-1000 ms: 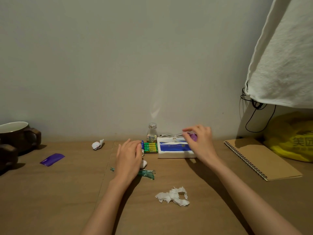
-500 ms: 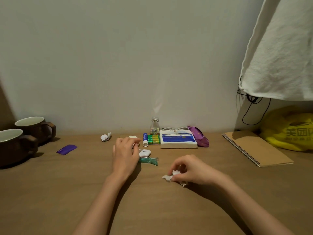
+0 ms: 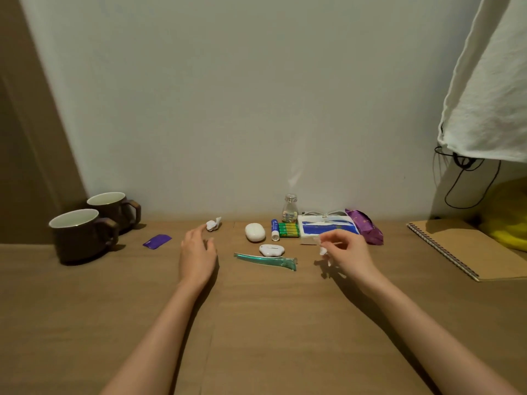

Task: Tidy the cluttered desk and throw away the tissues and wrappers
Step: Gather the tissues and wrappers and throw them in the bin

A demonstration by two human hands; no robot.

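My right hand [image 3: 346,253] is raised a little above the desk and holds a crumpled white tissue [image 3: 323,251], mostly hidden under the fingers. My left hand [image 3: 196,252] hovers flat and open, its fingertips just short of a small white tissue ball [image 3: 214,223] near the wall. A purple wrapper [image 3: 156,240] lies left of that hand. A green transparent wrapper [image 3: 266,261] lies between my hands. A larger purple wrapper [image 3: 365,226] rests beside the blue-and-white tissue pack [image 3: 328,228].
Two dark mugs [image 3: 82,233] stand at the left. By the wall sit a white oval case [image 3: 254,232], a blue-and-white tube [image 3: 275,230], green batteries [image 3: 289,230], a small bottle [image 3: 290,209] and a white gadget [image 3: 271,250]. A spiral notebook [image 3: 467,249] and yellow bag [image 3: 510,215] lie right.
My right hand left the tissue pack, came down on the loose tissue, and has lifted it off the desk. My left hand slid left, uncovering the white case, towards the tissue ball.
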